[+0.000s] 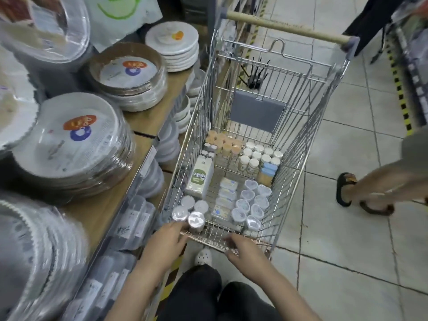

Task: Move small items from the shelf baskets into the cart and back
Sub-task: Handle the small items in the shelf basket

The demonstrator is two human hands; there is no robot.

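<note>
On the left, wrapped plate stacks (76, 144) fill the wooden shelf (148, 119) beside the cart (298, 144). At the cart's near rim, my left hand (165, 242) curls its fingers round a clear-topped jar (196, 220) in the near-left corner, and my right hand (243, 250) rests, fingers bent, over the near rim. Inside sit a green-labelled white box (200, 177), flat packs (225, 198) and small lidded tubs (252, 203), with white-capped bottles (259, 156) farther back.
</note>
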